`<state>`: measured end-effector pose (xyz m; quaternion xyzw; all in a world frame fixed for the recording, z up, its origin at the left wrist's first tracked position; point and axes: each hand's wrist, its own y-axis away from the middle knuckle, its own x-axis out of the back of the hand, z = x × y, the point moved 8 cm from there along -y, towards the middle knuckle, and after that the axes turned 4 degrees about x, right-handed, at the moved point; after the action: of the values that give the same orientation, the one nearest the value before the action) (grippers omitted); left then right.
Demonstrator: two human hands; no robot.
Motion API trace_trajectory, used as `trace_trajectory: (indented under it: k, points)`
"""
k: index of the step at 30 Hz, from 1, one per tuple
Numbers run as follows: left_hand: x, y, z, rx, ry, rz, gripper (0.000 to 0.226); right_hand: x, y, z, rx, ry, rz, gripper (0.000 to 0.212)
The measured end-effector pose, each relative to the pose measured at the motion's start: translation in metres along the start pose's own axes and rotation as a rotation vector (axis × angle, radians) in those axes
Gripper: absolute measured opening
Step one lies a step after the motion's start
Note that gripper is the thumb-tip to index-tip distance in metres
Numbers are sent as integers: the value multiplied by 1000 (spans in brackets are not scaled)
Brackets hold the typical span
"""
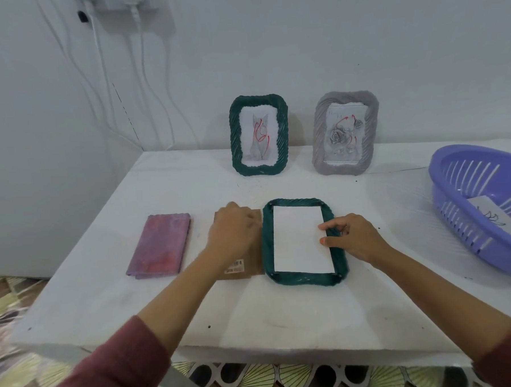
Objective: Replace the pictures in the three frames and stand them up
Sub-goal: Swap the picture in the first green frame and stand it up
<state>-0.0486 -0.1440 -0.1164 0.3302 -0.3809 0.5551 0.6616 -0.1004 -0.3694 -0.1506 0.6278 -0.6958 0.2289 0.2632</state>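
Grip of the right hand (353,238): the fingertips are pressed down on the right edge of the white sheet (301,239) and on the rim of the face-down green frame (302,241), the fingers loosely curled and nothing pinched. The left hand (234,231) is laid palm-down on the brown backing board (246,270) just left of that frame; whether anything is gripped under it cannot be told. The sheet is seated inside the frame's back opening (small clips are seen at the corners). Left of the frame, beyond the board, a folded purple cloth (161,247) is laid flat on the white tabletop (284,316). Behind the frame, by the wall, a second green frame (259,134) with a cat drawing and a grey frame (346,133) with a rose picture are stood upright. To the frame's right, a drawing is held in a purple plastic basket (467,182).
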Motion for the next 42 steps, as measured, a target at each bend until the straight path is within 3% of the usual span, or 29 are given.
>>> trace_trajectory:
  k: [6,24,35,38,42]
  points:
    - [-40,1,18,-38,-65,-101,32,0,2,1,-14,-14,0,33]
    - [-39,0,14,97,397,-57,24,-2,2,3,-39,13,-14,32]
    - [-32,0,30,-35,424,-57,29,1,6,-2,-80,-50,-18,29]
    - [-25,-3,36,-56,491,-54,26,24,12,-9,-52,-63,63,24]
    - [-8,-4,65,-118,575,-57,25,107,26,-23,17,190,322,31]
